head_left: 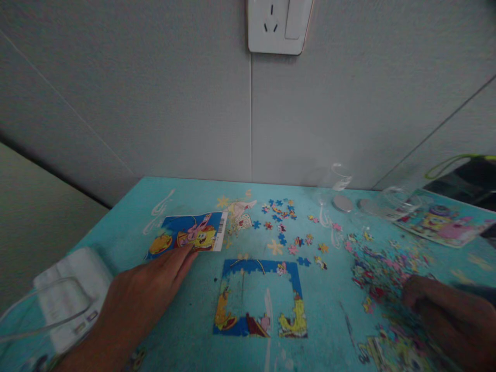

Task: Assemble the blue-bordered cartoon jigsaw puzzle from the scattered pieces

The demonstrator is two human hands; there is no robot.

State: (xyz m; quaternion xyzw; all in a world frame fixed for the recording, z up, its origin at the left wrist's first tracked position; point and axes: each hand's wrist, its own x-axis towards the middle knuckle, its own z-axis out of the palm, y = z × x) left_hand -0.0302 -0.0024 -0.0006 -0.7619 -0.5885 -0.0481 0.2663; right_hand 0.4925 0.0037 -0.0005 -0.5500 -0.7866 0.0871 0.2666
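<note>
My left hand lies with its fingers stretched over the lower edge of a picture card showing cartoon figures on blue; its thumb is hidden. To the right of it is a jigsaw frame, joined along its edges, with a gap in the lower edge and a hollow middle. My right hand is at the right, its fingers curled down at a heap of loose puzzle pieces; what its fingertips hold, if anything, is hidden. Several separate pieces lie above the frame.
Two clear plastic jars and grey lids are at the back right. Beyond the heap lies another picture sheet. A white power strip with cables is at the left. A wall with a socket borders the table's back.
</note>
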